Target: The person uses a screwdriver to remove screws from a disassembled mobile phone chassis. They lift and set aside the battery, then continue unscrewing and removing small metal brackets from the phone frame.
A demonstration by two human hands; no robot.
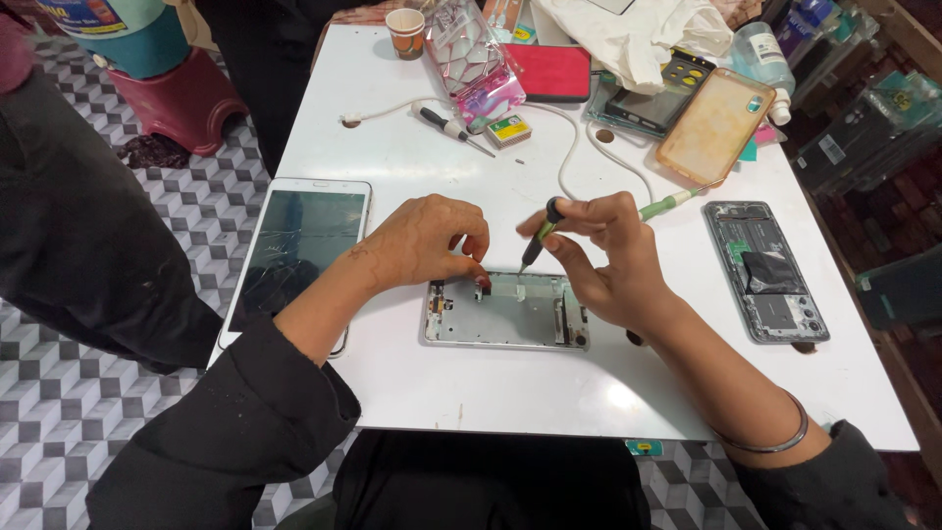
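the silver, rectangular opened phone frame (pixel 505 314) lay flat near the front edge of the white table (pixel 491 393), between the person's 2 hands. the left hand (pixel 424 240) rested on the frame's upper left corner, fingers curled down and their tips pressing on it, grasping nothing else. the right hand (pixel 608 260) pinched a thin screwdriver with a black and green handle (pixel 542 234) between thumb and fingers, tilted, its tip touching the top edge of the frame. a second, green-handled screwdriver (pixel 672 203) lay on the table just behind the right hand. to the left, a white tablet with a cracked dark screen (pixel 299 250) lay at the table's edge. to the right, well apart, lay an opened dark phone showing its insides (pixel 765 270). farther back sat a black-handled screwdriver (pixel 446 126), a white cable (pixel 574 147), a clear yellowed phone case (pixel 714 123) and a paper cup (pixel 405 32).
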